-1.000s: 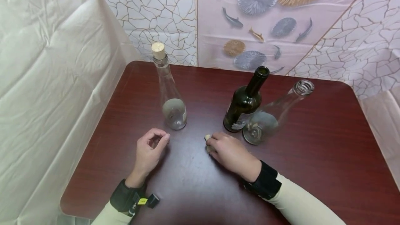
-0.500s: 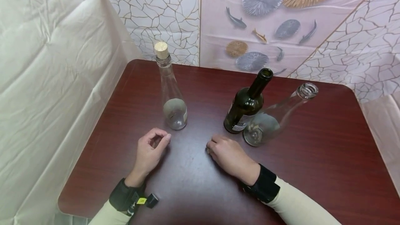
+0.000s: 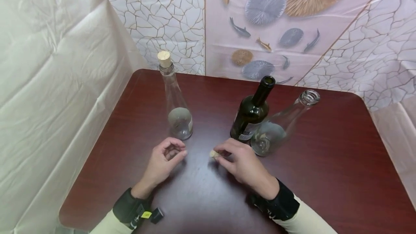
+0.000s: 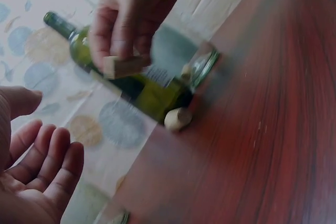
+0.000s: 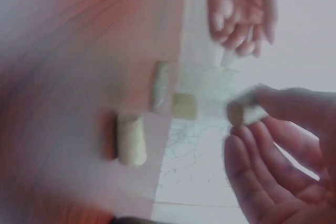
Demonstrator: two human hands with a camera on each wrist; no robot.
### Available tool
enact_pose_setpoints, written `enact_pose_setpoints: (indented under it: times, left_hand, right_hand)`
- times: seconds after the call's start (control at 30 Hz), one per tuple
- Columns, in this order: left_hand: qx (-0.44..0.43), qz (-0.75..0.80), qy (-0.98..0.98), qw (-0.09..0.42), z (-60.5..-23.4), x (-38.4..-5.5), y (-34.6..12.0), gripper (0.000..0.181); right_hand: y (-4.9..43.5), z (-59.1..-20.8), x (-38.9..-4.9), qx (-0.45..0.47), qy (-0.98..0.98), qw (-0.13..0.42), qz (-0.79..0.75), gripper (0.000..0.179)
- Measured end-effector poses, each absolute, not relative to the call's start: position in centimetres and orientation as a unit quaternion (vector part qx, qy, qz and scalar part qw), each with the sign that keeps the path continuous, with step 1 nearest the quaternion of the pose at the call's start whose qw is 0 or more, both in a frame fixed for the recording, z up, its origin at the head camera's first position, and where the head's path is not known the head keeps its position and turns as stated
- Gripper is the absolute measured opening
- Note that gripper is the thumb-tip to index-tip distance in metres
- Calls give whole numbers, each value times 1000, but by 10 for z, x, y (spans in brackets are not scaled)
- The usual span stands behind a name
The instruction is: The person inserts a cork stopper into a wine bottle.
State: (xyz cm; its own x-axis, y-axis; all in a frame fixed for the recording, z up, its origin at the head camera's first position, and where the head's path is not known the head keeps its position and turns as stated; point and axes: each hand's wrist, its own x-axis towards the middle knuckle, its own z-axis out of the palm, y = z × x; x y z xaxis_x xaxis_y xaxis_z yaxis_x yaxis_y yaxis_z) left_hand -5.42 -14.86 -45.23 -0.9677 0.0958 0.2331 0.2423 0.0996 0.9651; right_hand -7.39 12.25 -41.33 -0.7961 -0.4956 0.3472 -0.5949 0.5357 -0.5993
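My right hand pinches a small cork between thumb and fingers, held a little above the table. In the left wrist view that cork is held level under the fingertips. A second cork lies on the table near the base of the dark green wine bottle; in the head view the right hand hides it. The left hand hovers with loosely bent fingers and holds nothing. Beyond it stands a clear bottle with a large cork stopper in its mouth.
Another clear bottle, its mouth uncovered, stands just right of the green one. The dark red table has rounded far corners. Patterned sheets hang behind it, and a cream cloth hangs along the left side.
The right hand has risen from the table with a cork, which now shows past its fingertips. The left hand has moved slightly to the right. The head view has also tipped slightly.
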Motion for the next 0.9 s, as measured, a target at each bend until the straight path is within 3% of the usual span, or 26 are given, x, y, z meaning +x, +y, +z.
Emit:
enact_pose_setpoints:
  times: [0.17, 0.37, 0.63, 0.9]
  left_hand:
    - [-176, -685, -707, -6, -444, -55, -121, 31]
    - [-218, -697, -681, -44, -427, -58, -86, 37]
    - [-212, -694, -686, -47, -421, -57, -67, 30]
    - [-233, -674, -700, -21, -426, -57, -67, 25]
  right_hand:
    - [124, -408, -61, 259, -831, 91, 483, 23]
    - [129, -402, -45, 187, -761, 57, 619, 26]
    - [125, -407, -35, 148, -678, 63, 717, 28]
    - [129, -411, -35, 160, -699, 90, 691, 29]
